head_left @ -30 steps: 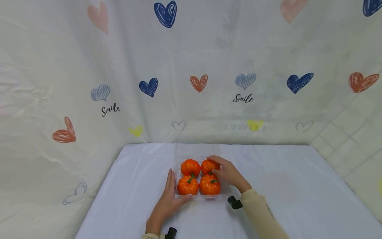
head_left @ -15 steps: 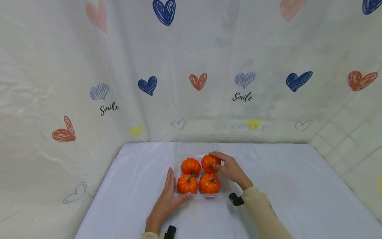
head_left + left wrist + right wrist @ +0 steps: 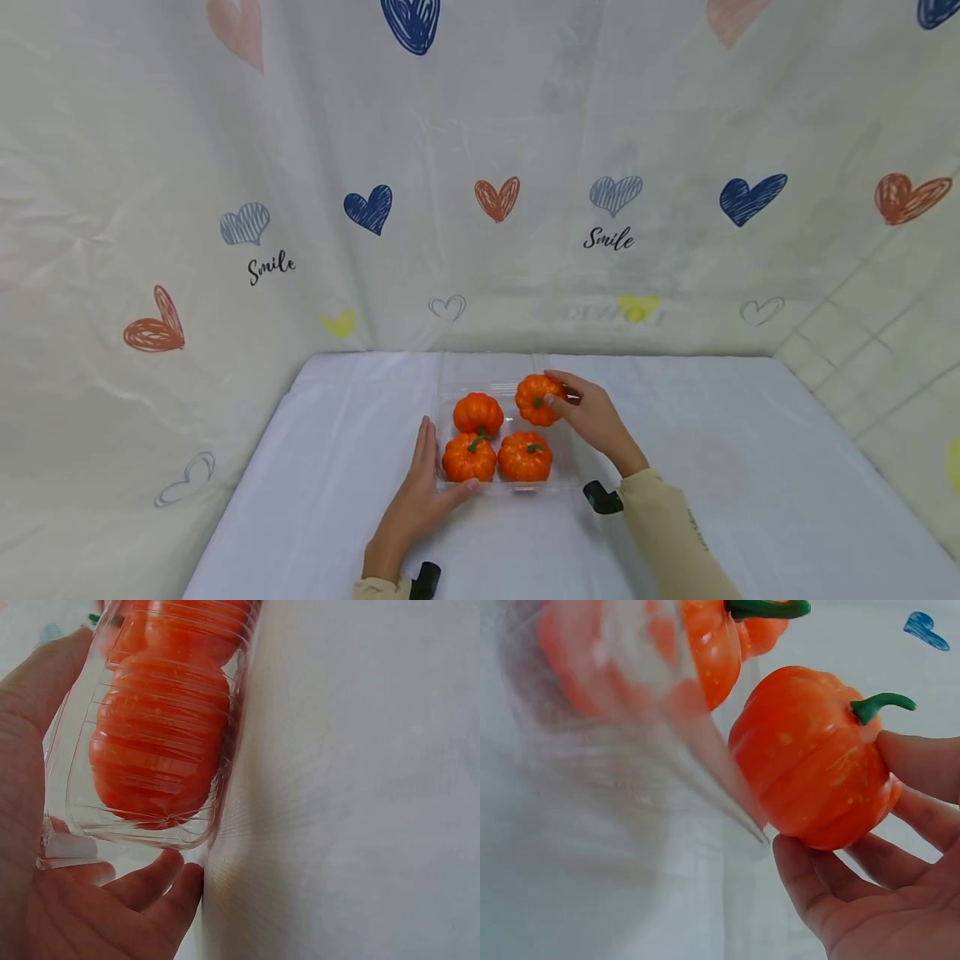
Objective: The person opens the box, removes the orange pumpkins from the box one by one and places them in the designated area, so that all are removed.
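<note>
A small orange toy pumpkin (image 3: 537, 402) with a green stem is gripped between the thumb and fingers of my right hand (image 3: 600, 421). It is raised at the back right of a clear plastic box (image 3: 564, 467). In the right wrist view the held pumpkin (image 3: 810, 757) is beside the box's edge. Three similar pumpkins are in the box: one at back left (image 3: 477, 413), one at front left (image 3: 465, 457) and one at front right (image 3: 525, 457). My left hand (image 3: 420, 496) rests against the box's front left corner, fingers straight along the left side, thumb at the front rim.
A white cloth (image 3: 315, 467) covers the table under the box. Behind it hangs a pale curtain (image 3: 525, 125) printed with hearts and "Smile". Black wrist cameras sit at the left wrist (image 3: 426, 581) and right wrist (image 3: 602, 497).
My right hand has lifted the back right pumpkin from its place in the box and shifted it back and slightly right. The left hand has stayed at the box.
</note>
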The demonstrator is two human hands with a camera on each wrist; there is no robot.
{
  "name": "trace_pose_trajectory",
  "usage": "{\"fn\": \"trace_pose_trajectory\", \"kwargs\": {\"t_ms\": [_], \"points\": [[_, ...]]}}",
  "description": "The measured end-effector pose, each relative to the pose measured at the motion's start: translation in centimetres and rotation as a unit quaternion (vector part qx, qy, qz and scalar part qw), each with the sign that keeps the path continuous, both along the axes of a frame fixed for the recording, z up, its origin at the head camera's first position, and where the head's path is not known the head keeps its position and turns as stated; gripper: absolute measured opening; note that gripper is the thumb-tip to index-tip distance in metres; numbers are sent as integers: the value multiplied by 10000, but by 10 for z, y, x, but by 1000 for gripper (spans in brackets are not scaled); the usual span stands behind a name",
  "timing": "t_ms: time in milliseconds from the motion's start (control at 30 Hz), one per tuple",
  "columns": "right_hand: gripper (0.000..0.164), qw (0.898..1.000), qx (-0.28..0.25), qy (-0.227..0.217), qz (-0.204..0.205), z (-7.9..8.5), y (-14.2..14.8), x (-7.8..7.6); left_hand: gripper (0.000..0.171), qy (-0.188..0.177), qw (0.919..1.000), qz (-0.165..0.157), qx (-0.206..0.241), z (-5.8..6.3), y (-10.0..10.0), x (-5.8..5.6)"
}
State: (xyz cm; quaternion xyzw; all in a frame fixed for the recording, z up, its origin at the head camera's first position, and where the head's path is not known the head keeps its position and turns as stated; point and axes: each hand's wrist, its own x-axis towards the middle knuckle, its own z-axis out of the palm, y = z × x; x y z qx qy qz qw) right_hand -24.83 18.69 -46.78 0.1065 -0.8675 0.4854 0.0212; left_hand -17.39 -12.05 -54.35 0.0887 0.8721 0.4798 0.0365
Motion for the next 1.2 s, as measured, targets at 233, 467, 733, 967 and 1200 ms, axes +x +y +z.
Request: {"fn": "trace_pose_trajectory", "kwargs": {"t_ms": [233, 467, 733, 967, 1200], "points": [[52, 9992, -209, -145, -301, 0, 11, 5, 127, -58, 9999, 55, -77, 6, -4, 1], [55, 9972, -401, -267, -571, -5, 20, 9, 126, -54, 9999, 82, -51, 4, -6, 0], [62, 9944, -471, -422, -849, -12, 38, 13, 126, -41, 10000, 33, 20, 4, -5, -1], [64, 9916, -395, -532, -1110, -14, 55, 19, 126, -20, 10000, -29, 71, 5, -2, -1], [62, 9897, -156, -622, -1278, -23, 68, 23, 125, -7, 9999, -83, 72, 4, -1, 1]]}}
